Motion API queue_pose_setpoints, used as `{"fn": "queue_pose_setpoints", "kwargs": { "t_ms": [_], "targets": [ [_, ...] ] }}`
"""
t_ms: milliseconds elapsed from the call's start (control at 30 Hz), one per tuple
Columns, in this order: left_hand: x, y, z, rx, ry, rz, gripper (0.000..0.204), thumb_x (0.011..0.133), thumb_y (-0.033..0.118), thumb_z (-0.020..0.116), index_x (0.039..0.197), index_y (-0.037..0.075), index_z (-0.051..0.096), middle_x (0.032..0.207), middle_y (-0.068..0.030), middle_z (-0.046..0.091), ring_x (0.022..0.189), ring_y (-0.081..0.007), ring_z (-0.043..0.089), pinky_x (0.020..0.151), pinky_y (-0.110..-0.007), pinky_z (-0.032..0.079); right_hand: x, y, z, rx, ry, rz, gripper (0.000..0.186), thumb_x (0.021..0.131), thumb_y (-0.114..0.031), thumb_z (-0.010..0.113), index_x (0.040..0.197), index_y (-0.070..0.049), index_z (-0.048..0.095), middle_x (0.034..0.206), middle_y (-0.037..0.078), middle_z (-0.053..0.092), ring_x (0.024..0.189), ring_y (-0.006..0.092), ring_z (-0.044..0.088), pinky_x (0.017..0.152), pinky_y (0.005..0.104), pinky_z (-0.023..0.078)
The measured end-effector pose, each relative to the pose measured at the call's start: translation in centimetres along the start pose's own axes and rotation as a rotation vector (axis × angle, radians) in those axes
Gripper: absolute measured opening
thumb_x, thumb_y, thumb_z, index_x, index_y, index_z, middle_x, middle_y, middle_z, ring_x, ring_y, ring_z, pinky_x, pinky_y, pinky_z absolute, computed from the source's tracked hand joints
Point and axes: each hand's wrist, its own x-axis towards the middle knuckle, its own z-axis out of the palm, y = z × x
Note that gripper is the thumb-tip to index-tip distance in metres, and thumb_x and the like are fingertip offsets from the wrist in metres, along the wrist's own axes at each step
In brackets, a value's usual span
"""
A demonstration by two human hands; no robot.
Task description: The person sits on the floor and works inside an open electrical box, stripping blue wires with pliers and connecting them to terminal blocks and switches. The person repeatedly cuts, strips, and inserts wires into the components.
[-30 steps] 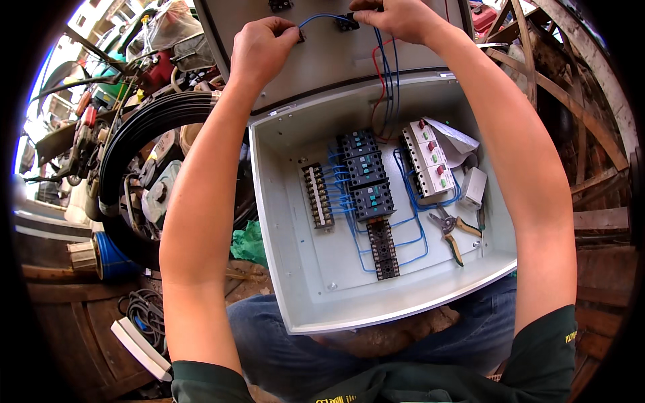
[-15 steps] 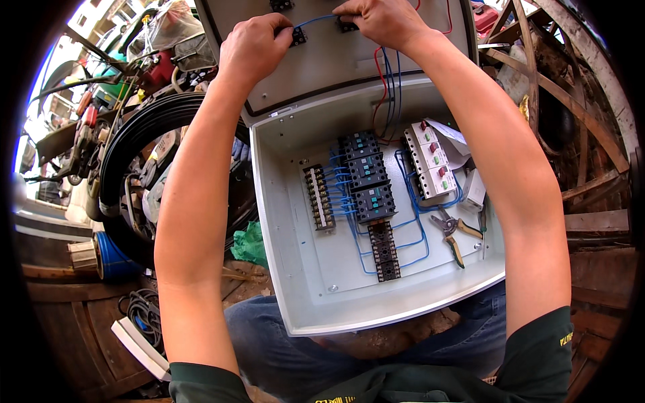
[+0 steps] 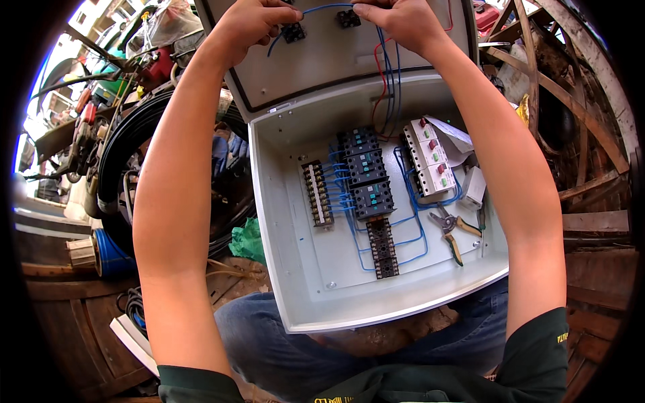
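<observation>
Wire (image 3: 327, 6) in hands (image 3: 250, 25) (image 3: 401, 25); pliers (image 3: 448, 226) in box (image 3: 302, 289); coil (image 3: 111, 174) (left forearm (image 3: 178, 188) overlapping)

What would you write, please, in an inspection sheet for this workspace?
Surface: grey box, its lid open; bare floor shows around mounted parts.
Job's things: blue wire between the hands; black contactors, terminal strip and white breakers inside the box.
Clutter: pliers, small white box and paper inside.
Hands: left hand and right hand pinch the blue wire.
Cables: red wire and other blue wires cross to the lid; black coil at left.
Surroundings: crowded; green plastic, wooden panels at left.
</observation>
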Motion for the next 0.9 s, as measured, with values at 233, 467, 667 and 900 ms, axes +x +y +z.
{"fn": "queue_pose_setpoints", "kwargs": {
  "t_ms": [233, 467, 667, 900],
  "targets": [
    [-7.9, 3.1, 4.1, -0.347, 0.007, -0.044, 0.025, 0.093, 0.02, 0.074, 0.102, -0.003, 0.073, 0.071, -0.0007, 0.063, 0.06, -0.0081, 0.057, 0.058, -0.025, 0.046, -6.4, -2.5, -1.1, 0.055, -0.075, 0.054, 0.026, 0.095, -0.025, 0.071, 0.105, -0.001, 0.076, 0.087, 0.008, 0.074, 0.08, 0.0152, 0.068, 0.072, 0.0287, 0.054],
    [-17.9, 7.4, 8.8, -0.642, -0.035, -0.268, 0.023, 0.095, 0.019, 0.073, 0.103, -0.002, 0.069, 0.077, -0.0005, 0.063, 0.063, -0.0089, 0.058, 0.06, -0.025, 0.05, -15.3, -8.6, -4.5, 0.202, -0.21, 0.275, 0.03, 0.1, -0.021, 0.067, 0.118, 0.002, 0.073, 0.094, 0.004, 0.073, 0.083, 0.0069, 0.065, 0.078, 0.0223, 0.052],
    [-25.4, 10.0, 12.9, -0.939, -0.066, -0.382, 0.021, 0.099, 0.017, 0.07, 0.108, -0.001, 0.066, 0.089, -0.0016, 0.064, 0.066, -0.0066, 0.059, 0.056, -0.022, 0.051, -23.1, -11.8, -5.6, 0.139, -0.114, 0.081, 0.031, 0.103, -0.014, 0.063, 0.127, 0.005, 0.067, 0.095, 0.004, 0.071, 0.088, 0.007, 0.063, 0.078, 0.0209, 0.05],
    [-30.4, 10.2, 17.0, -1.477, 0.08, -0.46, 0.017, 0.105, 0.015, 0.06, 0.111, 0.001, 0.064, 0.091, -0.0035, 0.068, 0.071, -0.0097, 0.065, 0.066, -0.025, 0.056, -30.9, -15.7, -1.8, 0.327, -0.395, 0.453, 0.036, 0.096, -0.013, 0.075, 0.124, 0.007, 0.064, 0.1, 0.007, 0.073, 0.09, 0.0091, 0.066, 0.082, 0.0263, 0.055]
  ]
}}
